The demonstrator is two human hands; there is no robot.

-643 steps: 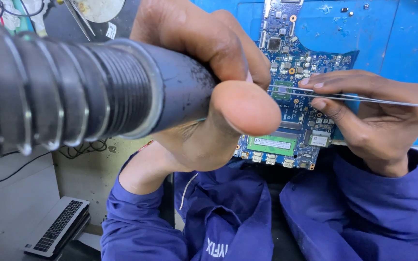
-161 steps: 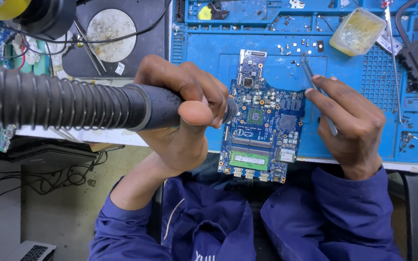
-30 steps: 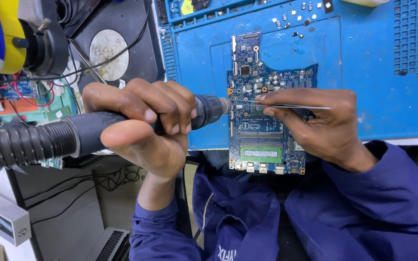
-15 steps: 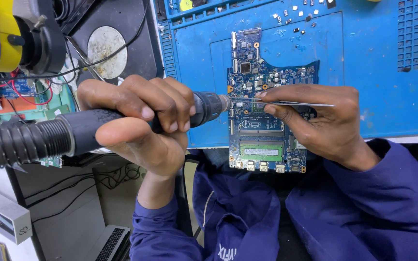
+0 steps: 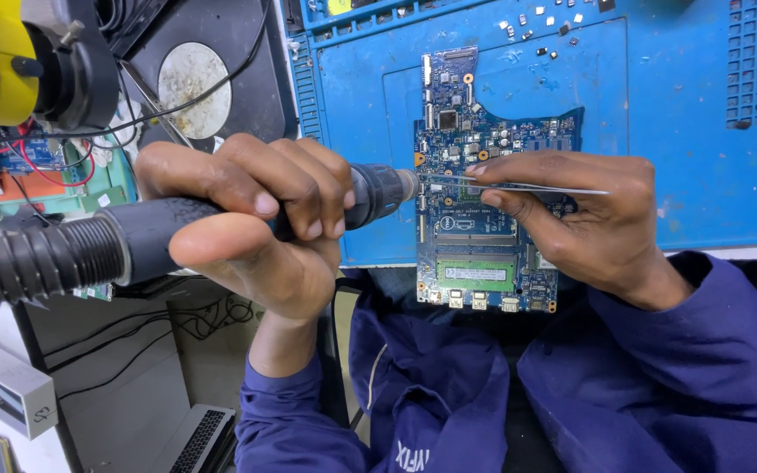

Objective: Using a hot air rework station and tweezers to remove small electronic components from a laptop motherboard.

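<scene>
My left hand (image 5: 251, 219) grips a black hot-air handpiece (image 5: 370, 194) with a ribbed hose (image 5: 28, 258) trailing off to the left. Its metal nozzle points right at the left edge of a blue laptop circuit board (image 5: 475, 245). My right hand (image 5: 580, 219) rests on the board and pinches thin metal tweezers (image 5: 519, 186), whose tips meet the board just in front of the nozzle. The board lies on a blue work mat (image 5: 659, 131), its near end hanging over the bench edge above my lap.
Small loose chips (image 5: 541, 19) lie on the mat at the top. A black pad with a round metal disc (image 5: 190, 77) sits left of the mat, with a yellow and black device (image 5: 28, 61) and wired green boards (image 5: 10, 171) further left. A keyboard (image 5: 194, 438) shows below.
Both hands stay almost still on the board. The nozzle and the tweezer tips hold the same spot; the view has only shifted slightly.
</scene>
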